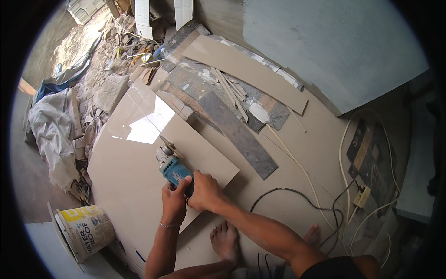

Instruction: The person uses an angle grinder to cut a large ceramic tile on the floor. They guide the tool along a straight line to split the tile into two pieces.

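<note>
Cluttered indoor work area, beige floor, big grey panel standing at the far edge.

Left to right: crumpled grey sheet at the floor's left side, bucket nearer the person, rubble heap beyond. Then the large beige tile, set at an angle, one corner pointing away, another pointing right. Bright glare patch near its far corner.

Left hand grasps the rear body of a blue angle grinder, thumb on top. Grinder sits over the tile, inboard of the far-right edge, head pointing away from the person. Disc is edge-on to the tile; can't tell if it touches or spins. Right hand is wrapped around the same body from the right.

Bare foot on the floor just off the tile's near-right edge. Further right: dark strip, long beige strip beyond it. Black cable loops across the floor to a socket block at right.

To run it well, in my judgement: keep both hands firm behind the head, disc square to the tile, light feed, no twisting or side load. Glare sits right beside the disc, so shift viewpoint if a line is hard to read. Cable slack should stay right, away from the disc. Foot deserves more clearance. Tile ought to be evenly supported near the edge, or it may chip or crack.
</note>
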A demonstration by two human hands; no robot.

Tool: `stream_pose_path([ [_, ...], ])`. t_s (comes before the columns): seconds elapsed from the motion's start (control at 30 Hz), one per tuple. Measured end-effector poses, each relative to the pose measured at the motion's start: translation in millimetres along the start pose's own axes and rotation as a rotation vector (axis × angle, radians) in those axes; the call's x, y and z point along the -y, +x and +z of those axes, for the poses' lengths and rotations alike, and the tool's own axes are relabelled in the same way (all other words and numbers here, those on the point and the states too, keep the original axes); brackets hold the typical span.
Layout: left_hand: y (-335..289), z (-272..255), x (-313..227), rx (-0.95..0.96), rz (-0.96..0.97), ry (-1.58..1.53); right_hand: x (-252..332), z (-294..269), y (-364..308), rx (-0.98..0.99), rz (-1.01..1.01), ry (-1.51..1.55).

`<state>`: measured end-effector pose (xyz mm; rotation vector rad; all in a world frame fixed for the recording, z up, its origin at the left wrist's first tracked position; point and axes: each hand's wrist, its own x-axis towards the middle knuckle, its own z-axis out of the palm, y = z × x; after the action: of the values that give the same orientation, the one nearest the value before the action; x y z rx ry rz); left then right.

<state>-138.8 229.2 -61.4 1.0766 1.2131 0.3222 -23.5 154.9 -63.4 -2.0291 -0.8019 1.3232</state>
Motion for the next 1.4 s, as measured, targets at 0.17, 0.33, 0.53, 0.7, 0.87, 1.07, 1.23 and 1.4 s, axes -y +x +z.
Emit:
stream_pose_path([
  [0.17,-9.1,4.0,1.7,-0.005,-0.021,0.013,-6.5,-0.6,-6.6,-0.007,-0.004,0.023],
  [0.33,-8.1,4.9,1.4,-0.02,-0.035,0.03,-6.9,-0.5,-7.2,-0.006,-0.001,0.007],
  [0.53,-2.6,0.9,-1.9,0.002,-0.004,0.02,-3.2,0.7,-1.5,-0.018,-0.016,0.047],
  [0.7,1.3,-2.6,-3.1,-0.003,-0.025,0.046,-2.1,2.2,0.4,-0.014,-0.008,0.047],
  [0.87,-8.2,2.1,-0.4,0.014,-0.035,0.011,-7.0,2.7,-6.7,-0.027,-0.011,0.009],
  [1.07,-18.5,10.7,3.0,0.024,-0.033,-0.038,-14.4,1.0,-15.1,-0.014,-0.003,0.008],
  [1.23,-20.3,11.1,1.2,0.007,-0.033,0.017,-14.8,-1.0,-15.0,0.008,-0.002,0.019],
  [1.4,-16.4,8.5,0.8,0.021,-0.032,0.036,-12.4,-0.6,-13.4,-0.002,0.008,0.04],
])
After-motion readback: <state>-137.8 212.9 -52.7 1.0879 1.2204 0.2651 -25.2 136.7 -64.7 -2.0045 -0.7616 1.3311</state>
